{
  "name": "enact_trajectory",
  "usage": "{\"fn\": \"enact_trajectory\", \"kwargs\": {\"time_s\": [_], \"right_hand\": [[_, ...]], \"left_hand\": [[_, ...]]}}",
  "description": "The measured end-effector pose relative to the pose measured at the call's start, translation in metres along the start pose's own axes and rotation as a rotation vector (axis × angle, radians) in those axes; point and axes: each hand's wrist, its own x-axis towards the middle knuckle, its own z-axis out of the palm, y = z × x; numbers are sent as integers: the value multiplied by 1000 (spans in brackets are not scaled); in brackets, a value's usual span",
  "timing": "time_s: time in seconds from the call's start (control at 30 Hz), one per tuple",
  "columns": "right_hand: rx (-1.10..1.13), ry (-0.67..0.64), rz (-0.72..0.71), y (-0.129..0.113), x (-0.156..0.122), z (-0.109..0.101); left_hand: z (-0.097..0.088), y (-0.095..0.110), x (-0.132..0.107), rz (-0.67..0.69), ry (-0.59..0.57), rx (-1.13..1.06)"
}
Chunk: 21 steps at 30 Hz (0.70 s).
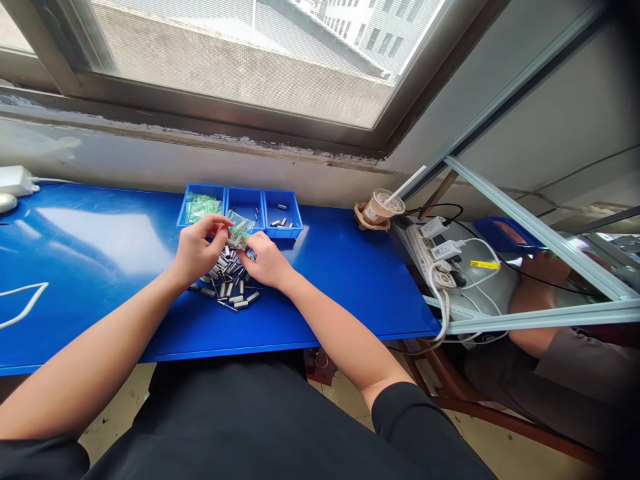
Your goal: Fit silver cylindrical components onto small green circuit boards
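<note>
- Left hand [196,252] and right hand [267,261] each pinch a small clear bag [240,231] above loose metal parts [227,283].
- The bag looks light, limp and slippery; best gripped at its edges.

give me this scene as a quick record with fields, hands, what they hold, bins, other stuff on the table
left hand: pinches a small clear packet of green parts
right hand: holds the same packet's lower edge
under hands: pile of small metal parts on the blue table
bins: three joined blue bins; left holds green packets, right a few metal parts
right of bins: plastic cup with straw
table's right edge: power strip with plugs
far left: white cable
</note>
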Motion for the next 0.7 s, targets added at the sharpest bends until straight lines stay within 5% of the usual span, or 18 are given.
{"fn": "enact_trajectory", "kwargs": {"time_s": [0.7], "right_hand": [[43,75,92,5,3,-3]], "left_hand": [[1,0,0,6,-9,-22]]}}
